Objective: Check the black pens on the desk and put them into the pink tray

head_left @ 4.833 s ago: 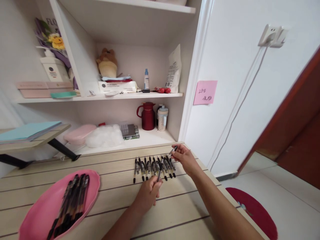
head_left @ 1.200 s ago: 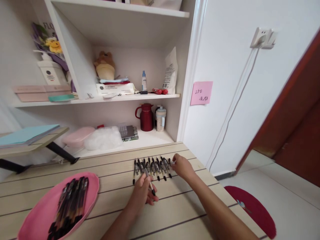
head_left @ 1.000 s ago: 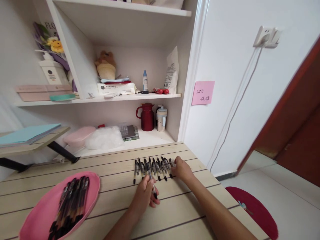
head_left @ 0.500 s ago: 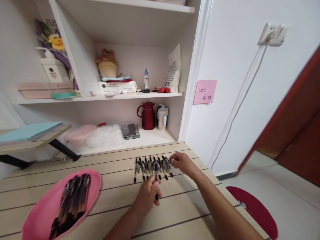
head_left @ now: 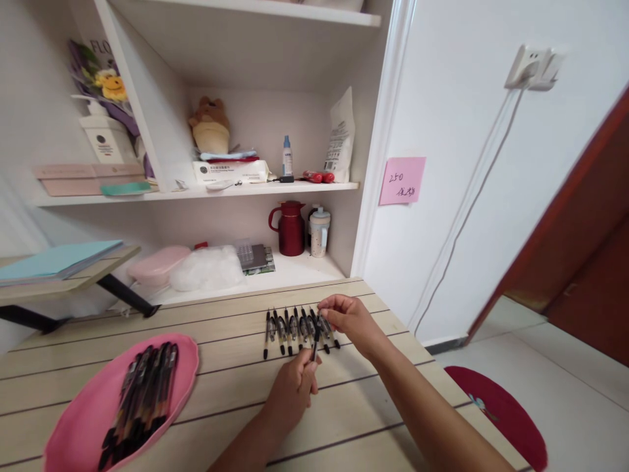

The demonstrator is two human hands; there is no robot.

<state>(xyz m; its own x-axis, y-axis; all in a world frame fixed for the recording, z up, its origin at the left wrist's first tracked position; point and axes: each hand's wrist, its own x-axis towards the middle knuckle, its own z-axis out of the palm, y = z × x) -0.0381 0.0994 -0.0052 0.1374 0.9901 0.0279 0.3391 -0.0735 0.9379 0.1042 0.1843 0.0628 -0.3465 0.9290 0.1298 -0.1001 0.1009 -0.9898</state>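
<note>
My left hand [head_left: 293, 383] is closed around a black pen [head_left: 316, 341], which points up and away from me just in front of a row of pens. That row of clear-barrelled pens with black ends [head_left: 293, 328] lies side by side on the table, points facing away. Over the right end of the row, my right hand [head_left: 350, 320] has its thumb and forefinger drawn together and hides part of the pens there. Whatever may be between those fingertips is too small to make out. To the left, a pink scalloped plate [head_left: 73, 426] holds a bundle of more pens [head_left: 142, 393].
The slatted wooden table [head_left: 226, 406] meets a white shelf unit [head_left: 275, 191] at the back. A red jug [head_left: 291, 229] and a speckled cup [head_left: 320, 233] stand on the lower shelf. At left is a small raised stand [head_left: 88, 272]; at right, a red stool [head_left: 515, 419].
My right hand has moved left, from beside the row to over its right end. The pen in my left hand has shifted slightly right and tilted.
</note>
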